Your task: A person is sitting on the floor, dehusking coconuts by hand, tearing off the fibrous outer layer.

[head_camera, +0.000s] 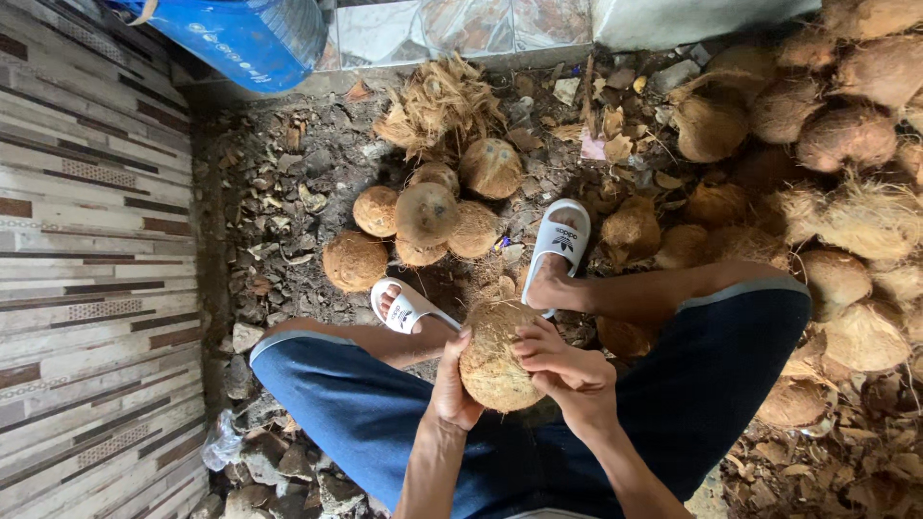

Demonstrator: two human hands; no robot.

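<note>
A husked brown coconut [492,360] is held between my knees, above the ground. My left hand [450,380] cups its left side from below. My right hand [565,363] grips its right side, fingers curled over the fibres on top. In front of my feet, in white slides [562,238], lies a small heap of husked coconuts [426,213] with a tuft of torn husk fibre [437,101] behind it.
A large pile of fibrous coconuts [827,192] fills the right side. The ground is dirt strewn with husk chips and stones. A striped tiled wall [91,250] runs along the left, and a blue plastic container [240,38] stands at the top left.
</note>
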